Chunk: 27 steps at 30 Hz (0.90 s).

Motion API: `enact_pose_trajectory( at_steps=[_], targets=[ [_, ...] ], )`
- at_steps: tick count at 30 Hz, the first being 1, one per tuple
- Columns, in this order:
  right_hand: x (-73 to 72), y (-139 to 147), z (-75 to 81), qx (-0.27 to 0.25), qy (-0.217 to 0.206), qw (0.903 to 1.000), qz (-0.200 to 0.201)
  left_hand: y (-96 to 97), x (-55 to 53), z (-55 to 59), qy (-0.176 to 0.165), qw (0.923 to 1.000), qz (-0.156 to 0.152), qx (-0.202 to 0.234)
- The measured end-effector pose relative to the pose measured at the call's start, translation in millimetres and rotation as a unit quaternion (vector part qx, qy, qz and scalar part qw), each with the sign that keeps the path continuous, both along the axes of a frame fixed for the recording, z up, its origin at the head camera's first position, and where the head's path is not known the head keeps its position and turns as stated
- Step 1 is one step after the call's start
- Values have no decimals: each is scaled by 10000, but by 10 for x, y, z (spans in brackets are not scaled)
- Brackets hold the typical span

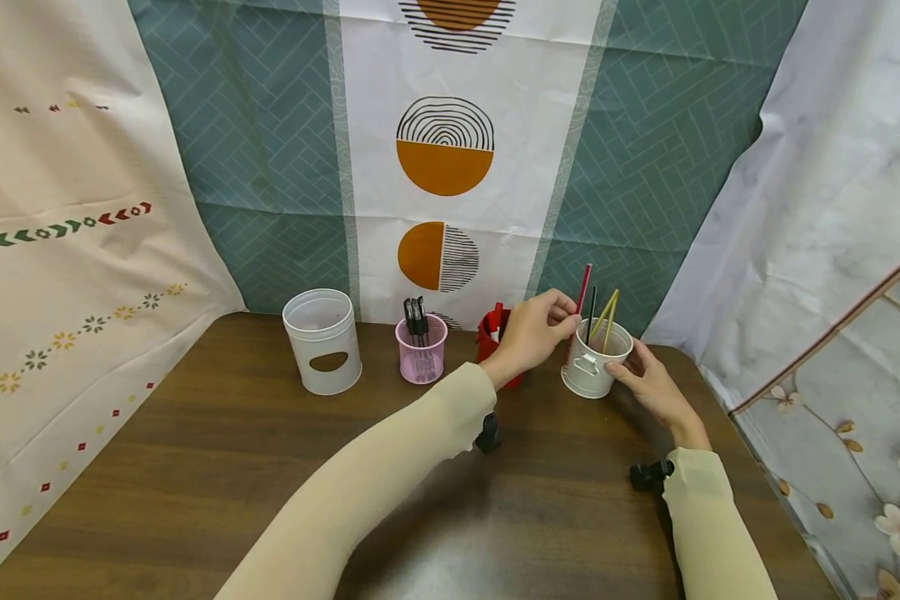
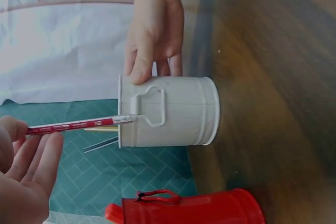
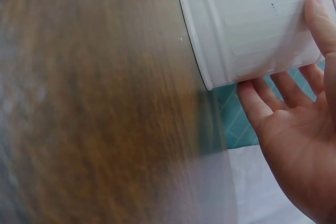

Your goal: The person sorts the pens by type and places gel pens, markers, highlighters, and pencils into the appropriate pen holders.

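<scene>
My left hand point(image 1: 532, 329) pinches a red patterned pencil point(image 2: 73, 126) near its far end. Its silvery end overlaps the rim and side handle of a small white metal pail point(image 2: 178, 95) in the left wrist view. Around the pail's right side, my right hand point(image 1: 656, 387) has its thumb on the near wall and its fingers behind, as the right wrist view point(image 3: 294, 124) also shows. Two yellow pencils point(image 1: 612, 312) and a dark pencil point(image 1: 592, 310) stand in the pail, leaning on its rim. The pail is upright on the table.
Behind my left wrist is a red pail point(image 2: 194, 208) with red items point(image 1: 497, 315) in it. Farther left stand a pink mesh cup point(image 1: 422, 367) of black pens point(image 1: 416, 317) and a white container point(image 1: 322, 333) with an oval opening. Patterned cloth point(image 1: 450, 200) hangs behind the wooden table point(image 1: 217, 467).
</scene>
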State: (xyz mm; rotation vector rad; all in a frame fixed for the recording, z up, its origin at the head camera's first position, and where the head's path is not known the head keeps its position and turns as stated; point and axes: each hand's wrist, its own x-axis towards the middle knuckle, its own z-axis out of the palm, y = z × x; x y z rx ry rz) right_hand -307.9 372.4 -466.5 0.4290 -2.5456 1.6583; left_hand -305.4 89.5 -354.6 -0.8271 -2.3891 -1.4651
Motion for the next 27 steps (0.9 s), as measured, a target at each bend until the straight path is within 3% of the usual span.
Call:
enact_pose_trajectory(
  at_steps=[9, 12, 18, 27],
  targets=[
    [-1, 0, 7, 2, 24, 10000, 27, 164, -174, 174, 219, 9992, 172, 284],
    [-1, 2, 5, -5, 16, 10000, 36, 222, -211, 194, 149, 9991, 150, 365],
    [-6, 7, 2, -38, 10, 10000, 43, 307, -289, 162, -138, 9984, 192, 520],
    [-13, 18, -3, 90, -108, 9999, -17, 394, -364, 69, -204, 9975, 200, 645]
  ],
)
